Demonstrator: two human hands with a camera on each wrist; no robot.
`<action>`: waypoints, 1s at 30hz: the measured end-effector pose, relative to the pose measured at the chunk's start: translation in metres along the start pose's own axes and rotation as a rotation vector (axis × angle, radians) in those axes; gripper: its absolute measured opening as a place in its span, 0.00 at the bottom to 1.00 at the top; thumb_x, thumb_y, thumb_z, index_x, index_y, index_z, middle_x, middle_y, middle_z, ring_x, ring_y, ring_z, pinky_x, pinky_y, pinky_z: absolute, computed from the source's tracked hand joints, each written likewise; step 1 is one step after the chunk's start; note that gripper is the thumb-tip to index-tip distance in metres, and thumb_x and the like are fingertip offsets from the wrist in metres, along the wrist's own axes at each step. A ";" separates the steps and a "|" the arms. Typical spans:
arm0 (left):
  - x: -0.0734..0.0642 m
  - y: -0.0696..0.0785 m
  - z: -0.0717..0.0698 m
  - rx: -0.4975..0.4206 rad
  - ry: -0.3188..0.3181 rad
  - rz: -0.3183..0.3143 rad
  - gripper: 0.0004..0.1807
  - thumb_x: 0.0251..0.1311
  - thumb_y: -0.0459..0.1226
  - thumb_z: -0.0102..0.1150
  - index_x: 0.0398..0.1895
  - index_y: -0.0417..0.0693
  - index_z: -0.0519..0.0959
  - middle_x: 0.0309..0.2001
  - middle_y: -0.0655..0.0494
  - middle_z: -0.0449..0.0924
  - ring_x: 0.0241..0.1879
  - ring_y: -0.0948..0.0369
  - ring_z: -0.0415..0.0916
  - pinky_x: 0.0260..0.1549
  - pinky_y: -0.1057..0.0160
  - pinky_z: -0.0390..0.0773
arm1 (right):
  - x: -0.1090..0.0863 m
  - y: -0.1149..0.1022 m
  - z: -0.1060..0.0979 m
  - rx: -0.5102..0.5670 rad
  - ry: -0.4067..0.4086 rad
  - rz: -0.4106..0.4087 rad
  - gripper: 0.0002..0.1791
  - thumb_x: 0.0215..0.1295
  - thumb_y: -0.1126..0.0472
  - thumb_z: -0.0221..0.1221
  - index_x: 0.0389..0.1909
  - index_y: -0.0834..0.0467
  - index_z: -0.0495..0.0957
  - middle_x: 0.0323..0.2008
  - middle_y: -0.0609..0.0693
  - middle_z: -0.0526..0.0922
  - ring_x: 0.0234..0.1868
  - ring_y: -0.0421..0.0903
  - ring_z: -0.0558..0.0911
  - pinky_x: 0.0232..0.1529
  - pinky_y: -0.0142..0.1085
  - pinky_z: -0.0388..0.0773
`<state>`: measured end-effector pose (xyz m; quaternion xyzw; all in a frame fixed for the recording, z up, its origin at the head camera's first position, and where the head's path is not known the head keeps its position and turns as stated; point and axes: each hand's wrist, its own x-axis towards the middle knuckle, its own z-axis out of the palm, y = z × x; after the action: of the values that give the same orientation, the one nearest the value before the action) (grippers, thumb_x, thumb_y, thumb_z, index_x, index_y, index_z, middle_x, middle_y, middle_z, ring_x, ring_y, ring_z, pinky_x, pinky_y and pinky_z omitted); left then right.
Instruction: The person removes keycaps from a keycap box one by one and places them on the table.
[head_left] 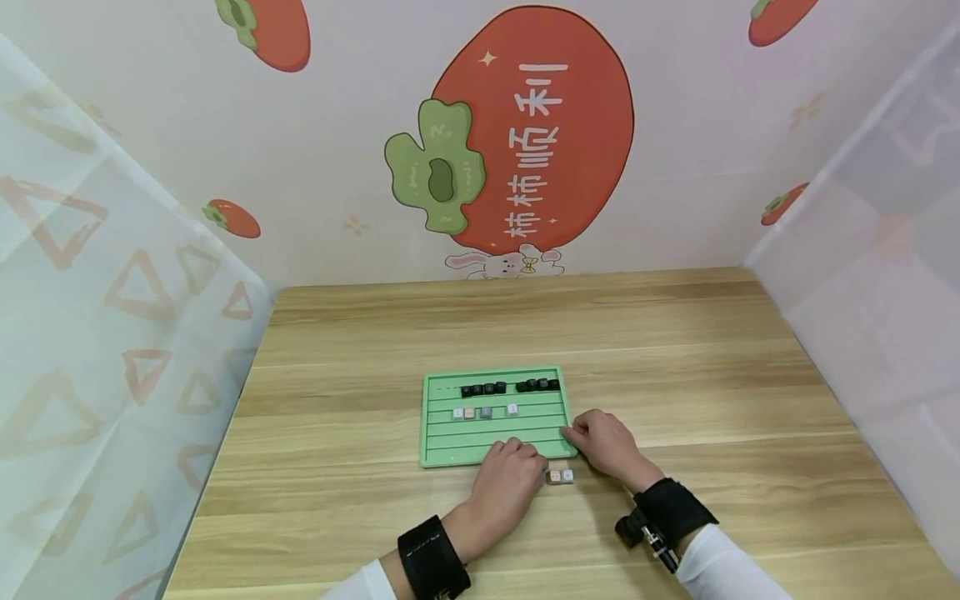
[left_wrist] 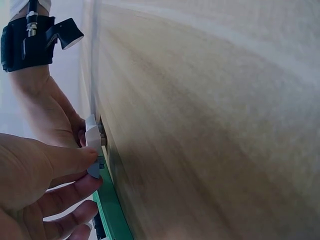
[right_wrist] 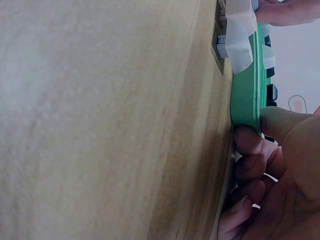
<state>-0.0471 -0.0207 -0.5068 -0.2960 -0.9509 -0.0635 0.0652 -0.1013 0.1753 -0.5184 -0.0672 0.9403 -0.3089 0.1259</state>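
Observation:
A green ridged tray (head_left: 457, 454) lies flat on the table. My left hand (head_left: 510, 483) is at its front edge, where thumb and index finger pinch a greyish keycap (left_wrist: 94, 169), mostly covered by the hand in the head view. Beside it, two pale keycaps (head_left: 561, 477) sit on the wood in front of the tray. My right hand (head_left: 611, 446) grips the tray's near right corner, thumb on the rim and curled fingers against the side. Two groups of black keycaps (head_left: 483, 389) fill part of an upper row, and several white and grey keycaps (head_left: 486, 412) stand in a row below.
Wooden table (head_left: 337, 383) surrounds the tray. Fabric walls stand behind and on both sides, the back wall (head_left: 322, 167) printed with persimmons. Each wrist wears a black strap (head_left: 432, 558) with a camera.

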 end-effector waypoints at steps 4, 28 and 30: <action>-0.001 0.001 0.001 0.013 -0.004 0.010 0.02 0.57 0.40 0.70 0.32 0.60 0.88 0.31 0.66 0.85 0.30 0.65 0.73 0.30 0.69 0.67 | 0.000 -0.001 0.000 -0.002 -0.001 0.000 0.29 0.70 0.57 0.62 0.11 0.50 0.58 0.12 0.41 0.55 0.17 0.38 0.58 0.24 0.28 0.52; -0.003 0.002 0.000 -0.019 -0.027 -0.004 0.10 0.54 0.48 0.74 0.36 0.57 0.87 0.32 0.64 0.85 0.32 0.65 0.79 0.33 0.67 0.71 | 0.000 0.000 -0.001 -0.002 0.001 0.003 0.29 0.70 0.56 0.62 0.11 0.50 0.59 0.12 0.41 0.56 0.17 0.39 0.57 0.24 0.28 0.52; -0.003 0.001 0.000 -0.035 -0.034 -0.006 0.11 0.54 0.49 0.74 0.37 0.57 0.87 0.33 0.64 0.85 0.33 0.65 0.79 0.33 0.66 0.71 | 0.000 0.000 -0.001 0.000 0.002 0.003 0.29 0.70 0.56 0.62 0.11 0.50 0.59 0.12 0.41 0.56 0.17 0.39 0.57 0.23 0.28 0.52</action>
<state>-0.0439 -0.0214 -0.5071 -0.2951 -0.9515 -0.0751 0.0436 -0.1011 0.1755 -0.5175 -0.0656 0.9404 -0.3090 0.1256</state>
